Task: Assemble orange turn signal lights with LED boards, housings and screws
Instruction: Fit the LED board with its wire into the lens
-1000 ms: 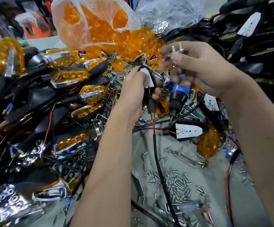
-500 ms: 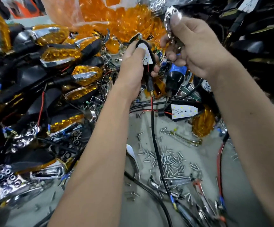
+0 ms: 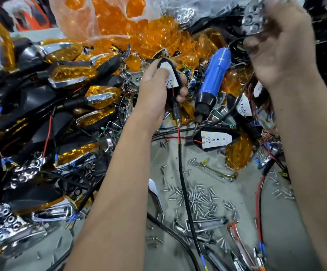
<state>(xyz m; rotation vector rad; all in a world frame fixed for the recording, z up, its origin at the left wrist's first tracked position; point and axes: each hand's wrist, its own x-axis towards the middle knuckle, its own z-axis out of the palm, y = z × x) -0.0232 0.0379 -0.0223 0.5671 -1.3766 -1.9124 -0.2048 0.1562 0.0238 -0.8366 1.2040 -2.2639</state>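
My left hand (image 3: 154, 90) grips a black housing with a white LED board (image 3: 170, 75) seated in it; a black and red cable (image 3: 184, 173) hangs down from it. My right hand (image 3: 280, 42) is raised at the upper right and pinches a chrome reflector piece (image 3: 253, 16), blurred by motion. A blue electric screwdriver (image 3: 215, 75) lies between the hands, tip down. Another housing with an LED board (image 3: 216, 139) lies on the table below it. Loose screws (image 3: 197, 198) are scattered on the grey table.
Finished orange turn signals (image 3: 70, 75) pile up at the left. A plastic bag of orange lenses (image 3: 123, 22) stands at the back. Chrome reflectors (image 3: 4, 218) lie at the lower left. Wires and black housings crowd the right side.
My right hand has risen up and to the right with the chrome reflector piece, uncovering the blue screwdriver. My left hand keeps its hold on the housing.
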